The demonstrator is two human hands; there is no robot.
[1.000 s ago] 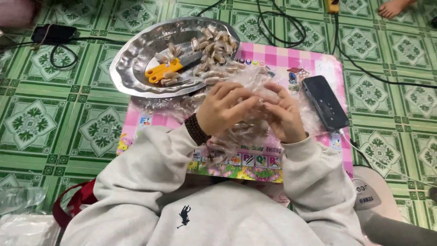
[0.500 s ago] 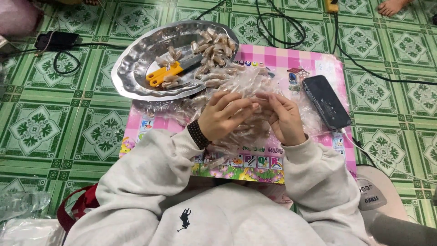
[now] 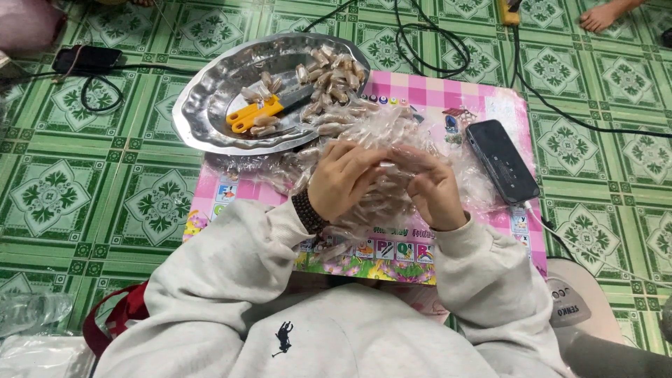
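Both hands stayed over the pink mat [image 3: 448,94] since the earlier frame, barely shifted. Left hand [image 3: 344,178] and right hand [image 3: 428,187] curl their fingers around one clear wrapper [image 3: 389,165] from the wrapper pile [image 3: 364,133], just below the metal tray [image 3: 210,105].

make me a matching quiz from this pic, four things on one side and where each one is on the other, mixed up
Things:
1. yellow-handled tool
2. dark phone
3. bead bracelet
4. metal tray

Places:
A. on the left wrist
B. on the right part of the pink mat
C. lying in the tray
D. on the green tiled floor, overlapping the mat's far left corner

Pairs: 1-C, 2-B, 3-A, 4-D
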